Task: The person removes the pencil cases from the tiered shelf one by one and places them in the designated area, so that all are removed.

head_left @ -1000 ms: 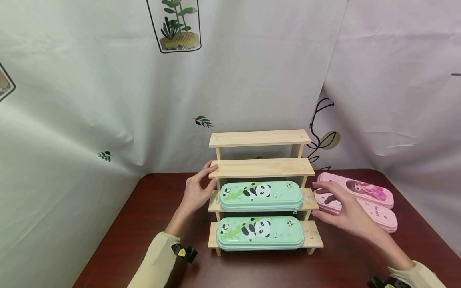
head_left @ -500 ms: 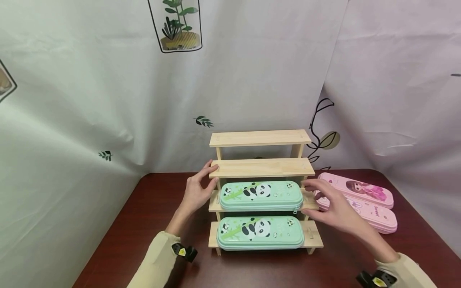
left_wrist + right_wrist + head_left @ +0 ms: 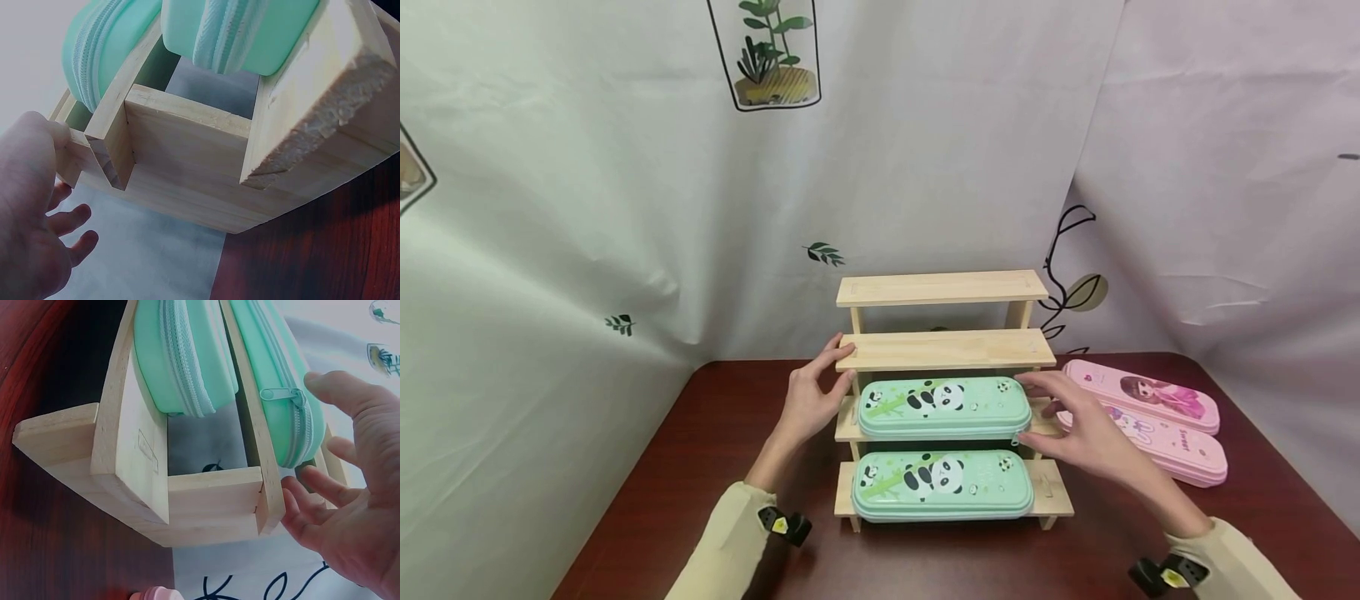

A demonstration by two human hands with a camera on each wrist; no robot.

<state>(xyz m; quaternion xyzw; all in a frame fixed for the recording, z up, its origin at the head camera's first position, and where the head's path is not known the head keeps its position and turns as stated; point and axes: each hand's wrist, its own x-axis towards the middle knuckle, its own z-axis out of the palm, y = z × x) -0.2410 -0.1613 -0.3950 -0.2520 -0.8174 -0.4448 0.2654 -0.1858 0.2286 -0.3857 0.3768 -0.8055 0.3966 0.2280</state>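
Note:
Two mint-green pencil cases with panda pictures lie on a stepped wooden stand. The lower case rests on the bottom step, the upper case on the second. My left hand holds the left end of the third step, index finger on top and thumb below. In the left wrist view its fingers curl beside the stand's side. My right hand is curled round the right end of the upper case, thumb near the zipper pull and index finger behind. Exact contact behind the case is hidden.
Two pink pencil cases lie on the dark red table right of the stand, a doll-print case behind a rabbit-print case. My right forearm passes in front of them. A white printed cloth hangs behind the stand.
My right hand has moved left from beside the stand to the upper green pencil case's right end. The left hand, stand and pencil cases stay where they were.

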